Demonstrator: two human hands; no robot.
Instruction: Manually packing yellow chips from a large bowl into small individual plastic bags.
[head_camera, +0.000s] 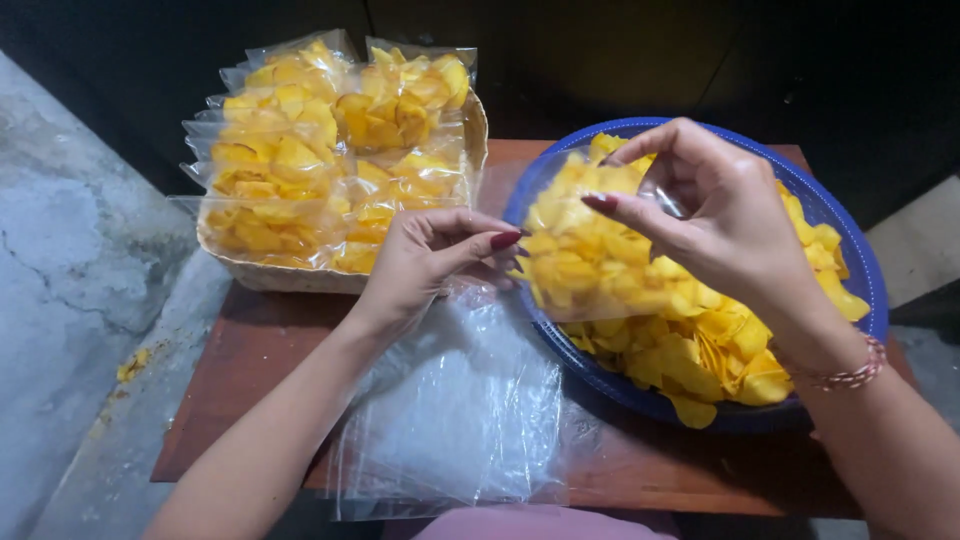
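Right now my left hand (425, 262) pinches one edge of a clear plastic bag (585, 235) between thumb and forefinger, and my right hand (715, 215) pinches the opposite edge the same way, its other fingers fanned loosely upward. Between them the bag is stretched open and held in the air over the near left rim of the blue bowl (868, 275). Through the film I see yellow chips, though I cannot tell which of them are inside the bag and which lie behind it in the bowl.

That bowl sits at the right side of the brown wooden table (255, 360), heaped with loose chips (690, 345) that spill up to its near rim. My right wrist, with a red and white thread bracelet (850, 375) on it, crosses above the pile, just over the chips.

Directly below my left hand, at the middle of the table's near edge, lies a flat stack of empty plastic bags (460, 420), slightly crumpled and hanging a little past the edge.

At the far left corner stands a woven basket (290, 277) packed with filled chip bags (330, 150), stacked in two rows and leaning against each other. My left hand is near its right side but apart from it.

Left of the table runs a grey cracked concrete floor (70, 270) with a few yellow crumbs (132, 365) beside the table's left edge.
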